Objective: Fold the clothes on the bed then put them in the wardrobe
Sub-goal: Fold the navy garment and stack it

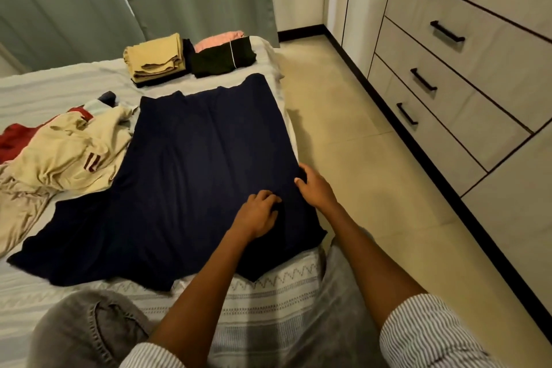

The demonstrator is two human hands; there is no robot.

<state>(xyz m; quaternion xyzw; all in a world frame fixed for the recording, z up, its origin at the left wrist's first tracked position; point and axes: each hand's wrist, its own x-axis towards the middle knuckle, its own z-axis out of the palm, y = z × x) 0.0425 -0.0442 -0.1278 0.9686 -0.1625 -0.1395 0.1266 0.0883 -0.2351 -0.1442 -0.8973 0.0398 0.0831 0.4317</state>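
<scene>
Both my hands pinch the navy garment [191,164] at the bed's [59,84] right edge, left hand [259,213], right hand [313,187]; loose fabric may slide floorward.

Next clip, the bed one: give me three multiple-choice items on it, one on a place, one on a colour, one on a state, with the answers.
1. Where are the folded stacks?
A. At the far end of the bed
B. On the floor
C. In an open drawer

2. What colour is the garment spread flat under the hands?
A. Red
B. Navy
C. Pink

3. What state are the wardrobe drawers in?
A. All shut
B. One pulled out
C. All pulled out

Answers:
1 A: the tan stack and black stack sit on the bed near the curtain.
2 B: the navy garment lies under the left hand and right hand.
3 A: every drawer front sits flush.
</scene>
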